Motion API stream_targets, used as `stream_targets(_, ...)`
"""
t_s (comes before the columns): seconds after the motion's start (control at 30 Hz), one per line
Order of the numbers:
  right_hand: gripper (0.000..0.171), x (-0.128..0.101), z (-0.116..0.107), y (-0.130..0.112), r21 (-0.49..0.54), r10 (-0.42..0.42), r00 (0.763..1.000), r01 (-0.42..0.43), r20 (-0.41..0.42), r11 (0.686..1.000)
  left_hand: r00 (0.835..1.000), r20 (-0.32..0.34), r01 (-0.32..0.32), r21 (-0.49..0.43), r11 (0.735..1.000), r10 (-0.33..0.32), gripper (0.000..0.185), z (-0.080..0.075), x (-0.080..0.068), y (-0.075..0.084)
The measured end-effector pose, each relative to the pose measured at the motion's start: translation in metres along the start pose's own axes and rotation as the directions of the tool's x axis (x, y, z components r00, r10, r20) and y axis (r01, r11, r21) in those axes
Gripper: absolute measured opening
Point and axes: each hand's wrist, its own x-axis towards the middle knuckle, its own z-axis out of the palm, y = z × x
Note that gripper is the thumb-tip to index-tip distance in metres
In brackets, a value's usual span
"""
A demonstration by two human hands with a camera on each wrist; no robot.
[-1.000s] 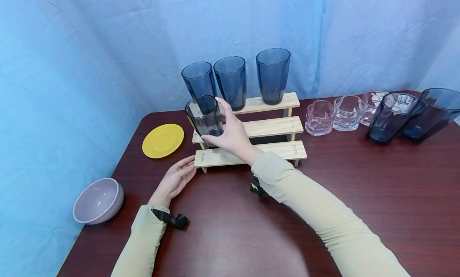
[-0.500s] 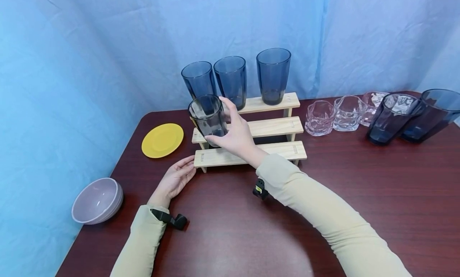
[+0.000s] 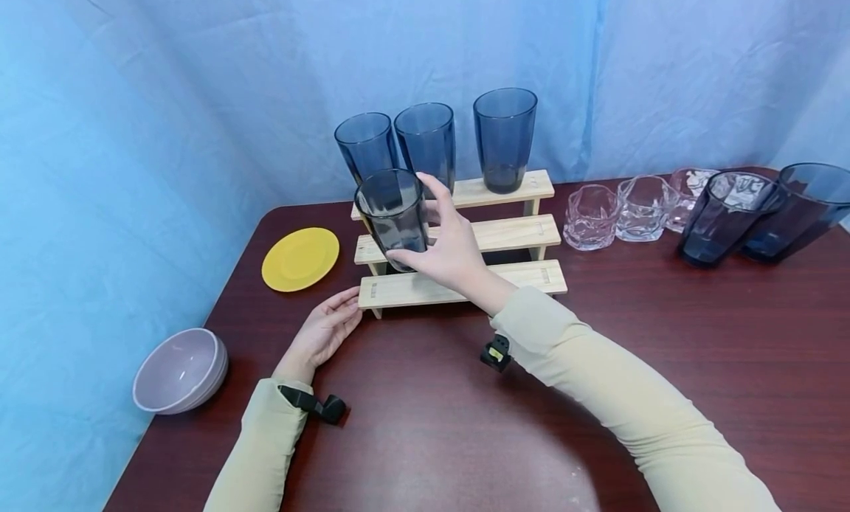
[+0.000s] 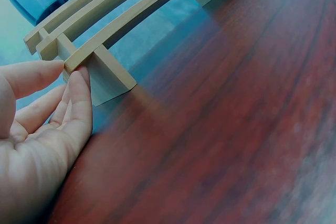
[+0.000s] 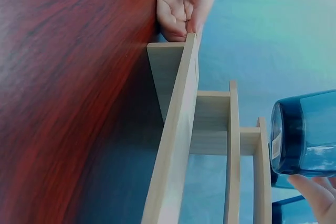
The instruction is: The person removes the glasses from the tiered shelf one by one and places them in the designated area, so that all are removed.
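Right hand (image 3: 451, 257) grips blue tumbler (image 3: 393, 217) (upright) — left hand (image 3: 325, 331) touches rack (image 3: 518, 276).

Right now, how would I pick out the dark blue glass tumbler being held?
Find the three-step pale wooden rack at the back of the dark red table. Three blue tumblers stand on its top step; the fourth dark blue glass tumbler is tilted, gripped by the right hand above the middle step's left end.
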Motion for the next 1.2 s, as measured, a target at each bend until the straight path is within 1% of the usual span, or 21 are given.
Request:
stream_targets(0.2,0.102,-0.009,-0.012,0.01,0.021,-0.012,1.0,0.012,-0.018,1.0,1.0,0.003,-0.008,0.0,1.0,0.008,0.053,-0.001,0.001,-0.001)
stream_targets(0.43,0.103,-0.023,-0.03,0.018,0.102,0.033,0.999,-0.031,-0.015,0.994,1.0,-0.005,-0.014,-0.012,1.0,0.014,0.051,-0.001,0.001,-0.002)
stream_targets(0.6,0.104,-0.032,-0.042,0.022,0.115,0.062,0.998,-0.059,-0.021,0.992,1.0,-0.002,-0.019,-0.008,1.0,0.019,0.05,-0.002,0.0,-0.003)
stream_targets(0.73,0.106,-0.037,-0.051,0.026,0.114,0.097,0.995,-0.094,-0.019,0.989,1.0,-0.012,-0.016,-0.008,1.0,0.016,0.051,-0.002,0.0,-0.002)
stream_targets(0.97,0.105,-0.047,-0.067,0.034,0.054,0.129,0.991,-0.128,-0.019,0.99,1.0,-0.025,0.009,-0.01,1.0,-0.009,0.052,-0.002,-0.001,-0.001)
stream_targets(1.13,0.105,-0.054,-0.082,0.039,0.028,0.109,0.994,-0.109,-0.006,0.994,1.0,-0.023,0.013,-0.001,1.0,-0.013,0.053,-0.001,0.0,-0.001)
stream_targets(1.2,0.105,-0.058,-0.087,0.04,-0.001,0.104,0.995,-0.104,-0.006,0.995,1.0,-0.018,0.013,0.0,1.0,-0.013,0.054,-0.001,0.001,-0.001)
